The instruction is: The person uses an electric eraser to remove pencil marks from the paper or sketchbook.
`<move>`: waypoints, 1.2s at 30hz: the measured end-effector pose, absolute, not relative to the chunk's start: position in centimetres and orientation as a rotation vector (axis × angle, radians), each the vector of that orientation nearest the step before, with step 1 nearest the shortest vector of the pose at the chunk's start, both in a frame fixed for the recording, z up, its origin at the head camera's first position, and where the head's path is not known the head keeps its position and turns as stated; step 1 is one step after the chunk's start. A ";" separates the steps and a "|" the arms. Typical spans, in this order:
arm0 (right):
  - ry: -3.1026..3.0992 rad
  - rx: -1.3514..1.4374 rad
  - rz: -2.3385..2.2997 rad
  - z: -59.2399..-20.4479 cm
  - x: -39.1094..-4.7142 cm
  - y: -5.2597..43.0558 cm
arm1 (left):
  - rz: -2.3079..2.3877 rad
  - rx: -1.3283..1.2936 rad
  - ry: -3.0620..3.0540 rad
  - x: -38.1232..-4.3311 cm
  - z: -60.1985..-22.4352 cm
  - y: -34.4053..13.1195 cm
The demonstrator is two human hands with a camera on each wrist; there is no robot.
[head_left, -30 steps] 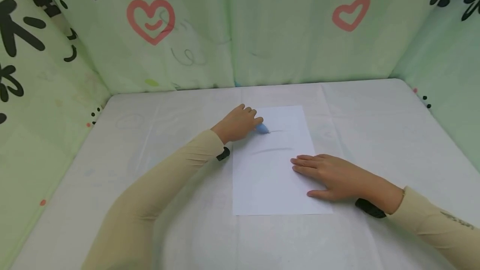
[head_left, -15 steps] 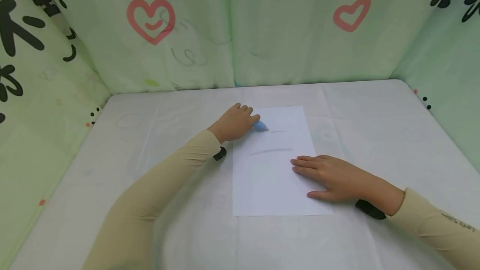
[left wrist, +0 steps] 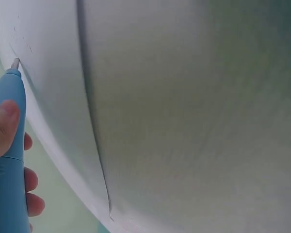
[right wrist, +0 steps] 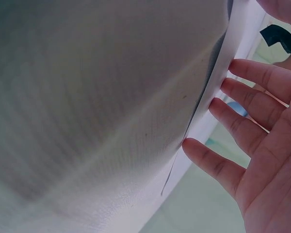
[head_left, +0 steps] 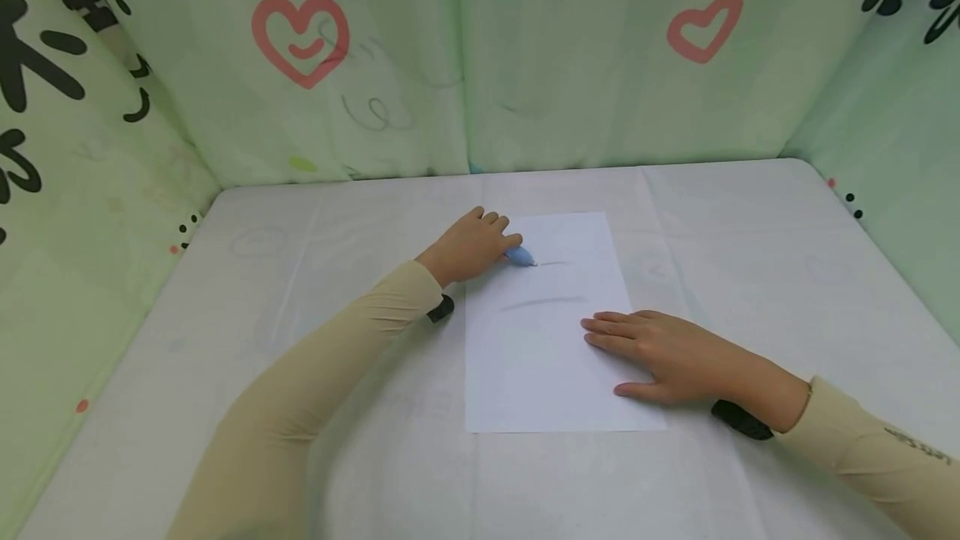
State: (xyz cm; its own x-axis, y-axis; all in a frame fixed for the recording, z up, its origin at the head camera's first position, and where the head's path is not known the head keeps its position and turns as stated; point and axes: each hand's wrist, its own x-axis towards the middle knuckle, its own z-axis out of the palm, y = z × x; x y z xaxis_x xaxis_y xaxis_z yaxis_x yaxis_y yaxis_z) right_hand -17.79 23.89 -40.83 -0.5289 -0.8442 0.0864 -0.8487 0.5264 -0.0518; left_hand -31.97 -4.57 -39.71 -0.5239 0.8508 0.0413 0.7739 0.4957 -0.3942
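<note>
**Left hand [head_left: 471, 247] grips a blue pen [head_left: 519, 257] on white paper [head_left: 536, 365]; right hand [head_left: 663, 357] lies flat**

At the left of the head view, a beige sleeve [head_left: 300, 382] reaches in over a white-covered table [head_left: 750, 240], with a black object [head_left: 441, 308] beneath the wrist. The left hand is over the paper's far left part. From above, its knuckles hide most of the pen; only the front end shows, pointing right beside a short grey stroke [head_left: 555, 262], with a longer one [head_left: 543, 302] nearer the person.

The left wrist view supplies the grip: the thumb lies along the pen's barrel, and curled fingertips [left wrist: 34, 204] appear round its other side. It also shows a seam across the barrel, a grey tip at the paper and a few small dark ticks [left wrist: 30, 49], too small to make out from above.

Farther right, the right hand rests at the paper's right edge, holding nothing, fingers straight. From the head its fingers look close together; the right wrist view shows four spread with gaps between, tips at the edge, and the thumb only partly in frame. Through those gaps a bit of blue shows. Under the right wrist, the head view has another black object [head_left: 741, 420].
</note>
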 end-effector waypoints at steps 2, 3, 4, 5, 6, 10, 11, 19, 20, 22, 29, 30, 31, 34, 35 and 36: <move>-2.703 1.498 0.136 -40.8 -17.8 23.9 | 0.479 -1.389 -2.495 -32.0 -39.8 -4.5; -2.705 1.497 0.137 -40.8 -17.8 23.9 | 0.475 -1.390 -2.489 -32.0 -39.8 -4.5; -2.709 1.497 0.138 -40.8 -17.8 23.9 | 0.475 -1.391 -2.486 -32.0 -39.8 -4.4; -2.712 1.497 0.139 -40.8 -17.8 23.9 | 0.467 -1.394 -2.481 -31.9 -39.8 -4.4; -2.714 1.497 0.141 -40.9 -17.8 23.9 | 0.461 -1.396 -2.482 -31.9 -39.8 -4.4; -2.718 1.496 0.143 -40.9 -17.8 23.8 | 0.447 -1.400 -2.495 -31.8 -39.8 -4.2; -2.718 1.495 0.144 -40.9 -17.7 23.8 | 0.440 -1.402 -2.498 -31.8 -39.7 -4.2; -2.708 1.491 0.151 -40.9 -17.6 23.8 | 0.454 -1.401 -2.495 -31.7 -39.6 -3.7; -2.706 1.491 0.151 -40.9 -17.6 23.8 | 0.454 -1.401 -2.492 -31.8 -39.6 -3.7; -2.704 1.492 0.151 -40.9 -17.6 23.8 | 0.455 -1.401 -2.483 -31.9 -39.8 -3.6; -2.711 1.494 0.152 -40.8 -17.7 23.8 | 0.482 -1.395 -2.502 -32.1 -39.8 -4.0; -2.713 1.494 0.151 -40.8 -17.7 23.8 | 0.485 -1.393 -2.507 -32.1 -39.7 -4.1; -2.713 1.494 0.151 -40.8 -17.7 23.8 | 0.488 -1.393 -2.508 -32.1 -39.6 -4.3; -2.710 1.493 0.151 -40.8 -17.7 23.9 | 0.501 -1.394 -2.499 -32.0 -39.3 -4.5; -2.707 1.492 0.149 -40.8 -17.7 23.9 | 0.506 -1.395 -2.494 -32.0 -39.3 -4.5; -2.704 1.492 0.148 -40.8 -17.7 23.9 | 0.504 -1.396 -2.494 -32.0 -39.2 -4.5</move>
State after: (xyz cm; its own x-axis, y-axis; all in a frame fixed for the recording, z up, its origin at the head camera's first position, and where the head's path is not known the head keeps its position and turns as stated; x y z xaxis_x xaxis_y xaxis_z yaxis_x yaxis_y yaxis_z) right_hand -17.74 23.92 -40.80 -0.5332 -0.8412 0.0900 -0.8460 0.5299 -0.0597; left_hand -31.98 -4.55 -39.24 -0.5153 0.8561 0.0385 0.7739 0.4842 -0.4082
